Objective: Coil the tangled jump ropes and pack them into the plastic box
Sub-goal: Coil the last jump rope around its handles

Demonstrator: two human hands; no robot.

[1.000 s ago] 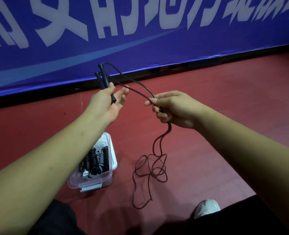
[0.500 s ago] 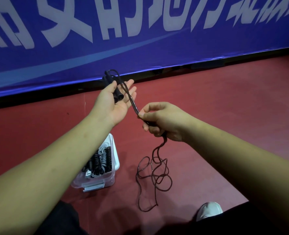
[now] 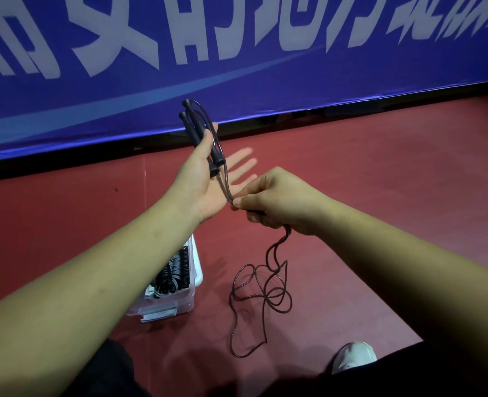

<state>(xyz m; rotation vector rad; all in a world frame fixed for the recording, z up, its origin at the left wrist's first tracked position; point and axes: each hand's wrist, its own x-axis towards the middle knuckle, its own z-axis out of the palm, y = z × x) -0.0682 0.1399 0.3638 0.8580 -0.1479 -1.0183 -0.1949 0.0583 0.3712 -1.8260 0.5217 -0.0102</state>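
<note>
My left hand [image 3: 208, 179] is raised palm up, its thumb pinning the two black handles [image 3: 199, 133] of a jump rope against the palm while the fingers are spread. The thin dark rope [image 3: 261, 293] runs from the handles down across the palm into my right hand [image 3: 277, 202], which pinches both strands just below the left palm. Beneath the right hand the rope hangs and lies in loose tangled loops on the red floor. A clear plastic box [image 3: 191, 296] sits on the floor under my left forearm, holding several coiled black ropes.
A blue banner [image 3: 265, 67] with white characters runs along the back, with a dark gap beneath it. Red floor [image 3: 380, 181] spreads to the right. My white shoe [image 3: 354, 356] and dark trouser legs are at the bottom edge.
My right hand slid along the rope from the right to just below the left palm. The left hand opened its fingers and turned the handles more upright.
</note>
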